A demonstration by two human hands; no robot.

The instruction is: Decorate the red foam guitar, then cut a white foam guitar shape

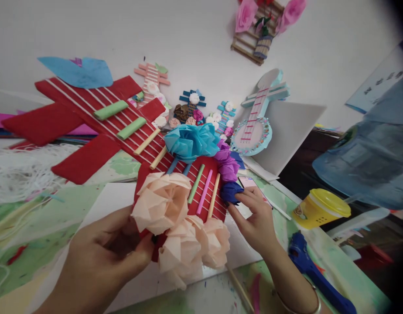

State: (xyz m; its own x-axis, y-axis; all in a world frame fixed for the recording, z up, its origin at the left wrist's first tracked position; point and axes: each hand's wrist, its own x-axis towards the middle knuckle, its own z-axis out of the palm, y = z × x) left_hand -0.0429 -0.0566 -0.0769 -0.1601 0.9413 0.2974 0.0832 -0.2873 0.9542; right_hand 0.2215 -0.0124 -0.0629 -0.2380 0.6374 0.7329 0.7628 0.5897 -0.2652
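The red paper guitar (151,153) lies in front of the person, with its long axis slanting from the headstock at upper left down to the flowered body, which is between the two hands. The dark blue flower (230,192) sits at the right edge of this body, just below the purple flowers (227,165), and it is directly at the fingertips of the right hand (254,218), clearly the nearer one. This right hand is half curled: forefinger and thumb touch the flower's lower right side with a small gap between them, but whether they pinch it or only press, I cannot tell. The left hand (103,248) is closed on the lower left edge of the body, its thumb in front, beside the large peach flower (164,200); its other fingertips are hidden. A white sheet (106,205) lies underneath on the tabletop (70,200). To the right of the right hand, and apart from it, are the blue glue gun (315,272) and, farther back, the yellow tub (322,209).
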